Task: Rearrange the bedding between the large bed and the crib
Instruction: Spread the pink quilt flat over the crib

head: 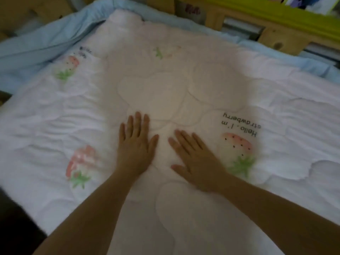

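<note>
A white quilted blanket [165, 85] printed with strawberries and the words "Hello, I'm strawberry" lies spread flat and fills most of the view. My left hand [135, 144] presses flat on its middle, fingers straight and pointing away from me. My right hand [193, 159] lies flat just beside it, fingers straight and angled to the upper left, next to a strawberry print. Both hands hold nothing. A light blue sheet [46, 39] shows under the blanket along the far and left edges.
A wooden rail [272, 34] with a yellow-green top edge [276, 13] runs along the far right side. Dark floor [12, 218] shows past the blanket's near left edge. The picture is blurred.
</note>
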